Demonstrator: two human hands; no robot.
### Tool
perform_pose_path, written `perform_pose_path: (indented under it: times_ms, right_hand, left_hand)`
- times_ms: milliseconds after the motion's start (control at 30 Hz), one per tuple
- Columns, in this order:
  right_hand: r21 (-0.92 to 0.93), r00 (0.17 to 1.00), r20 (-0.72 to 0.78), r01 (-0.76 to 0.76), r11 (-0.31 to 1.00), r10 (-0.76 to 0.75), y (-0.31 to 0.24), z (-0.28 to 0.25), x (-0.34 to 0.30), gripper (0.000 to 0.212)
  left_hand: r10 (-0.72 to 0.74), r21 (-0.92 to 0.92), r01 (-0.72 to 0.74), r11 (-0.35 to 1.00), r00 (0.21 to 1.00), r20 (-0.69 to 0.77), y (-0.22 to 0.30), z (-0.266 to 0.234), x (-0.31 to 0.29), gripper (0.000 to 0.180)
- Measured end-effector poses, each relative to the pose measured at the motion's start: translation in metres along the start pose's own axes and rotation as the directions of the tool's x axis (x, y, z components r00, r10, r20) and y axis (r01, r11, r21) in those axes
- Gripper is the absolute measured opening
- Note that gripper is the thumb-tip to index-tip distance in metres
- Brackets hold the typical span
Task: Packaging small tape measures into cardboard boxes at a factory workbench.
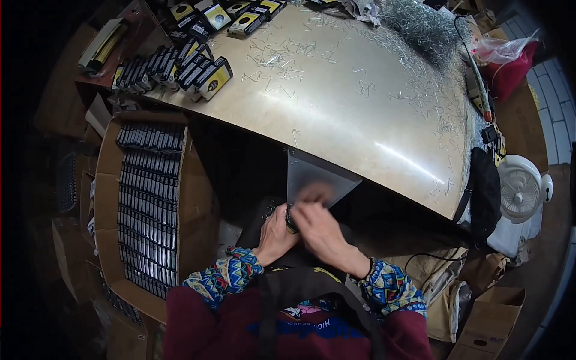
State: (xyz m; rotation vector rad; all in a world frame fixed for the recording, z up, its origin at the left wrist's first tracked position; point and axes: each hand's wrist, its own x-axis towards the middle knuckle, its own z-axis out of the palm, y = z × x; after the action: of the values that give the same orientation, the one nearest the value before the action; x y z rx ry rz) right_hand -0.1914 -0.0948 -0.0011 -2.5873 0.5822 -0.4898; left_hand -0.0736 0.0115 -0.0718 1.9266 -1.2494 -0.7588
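Note:
My left hand [276, 231] is closed around a small dark object [291, 219] over my lap; most of it is covered by fingers, so its kind does not show. Right beside it, my right hand [324, 231] is over the top of that object, its fingers smeared by motion. A few thin silvery wire pieces [270, 209] lie by the left hand. Beyond both hands, a grey sheet-like panel [324, 171] is below the table's front edge.
A pale table [336, 108] spans ahead, strewn with bent wire pieces [282, 54] and a large wire heap [420, 33]. Small black-and-yellow boxes [215, 79] stand at its left. An open carton [201, 210] of packed boxes is at my left; a white fan [519, 187] stands right.

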Motion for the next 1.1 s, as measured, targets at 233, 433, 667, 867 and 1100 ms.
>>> perform_pose_path:
  times_ms: [233, 433, 667, 867, 1100]
  right_hand:
    - [0.527, 0.974, 0.188, -0.207, 0.824, 0.124, 0.006, -0.022, -0.001, 0.031]
    - [0.580, 0.915, 0.226, -0.403, 0.708, 0.335, 0.002, -0.042, 0.013, 0.026]
    - [0.392, 0.908, -0.122, -0.326, 0.860, 0.400, 0.019, -0.059, 0.027, 0.012]
    - [0.508, 0.916, 0.036, -0.361, 0.782, 0.400, 0.024, -0.068, 0.031, 0.019]
    - [0.382, 0.990, -0.127, -0.001, 0.924, 0.054, 0.029, -0.062, 0.028, 0.032]
  left_hand:
    - [0.139, -0.031, -0.138, 0.990, 0.990, 0.030, -0.019, -0.027, -0.012, 0.072]
    - [0.322, -0.030, -0.324, 0.945, 0.945, -0.057, 0.018, -0.049, 0.006, 0.078]
    - [0.510, 0.136, -0.493, 0.859, 0.844, -0.164, 0.054, -0.045, 0.036, 0.100]
    - [0.230, -0.043, -0.235, 0.971, 0.969, -0.094, 0.062, -0.049, 0.049, 0.084]
    - [0.240, -0.118, -0.264, 0.957, 0.953, -0.186, 0.074, -0.044, 0.050, 0.075]
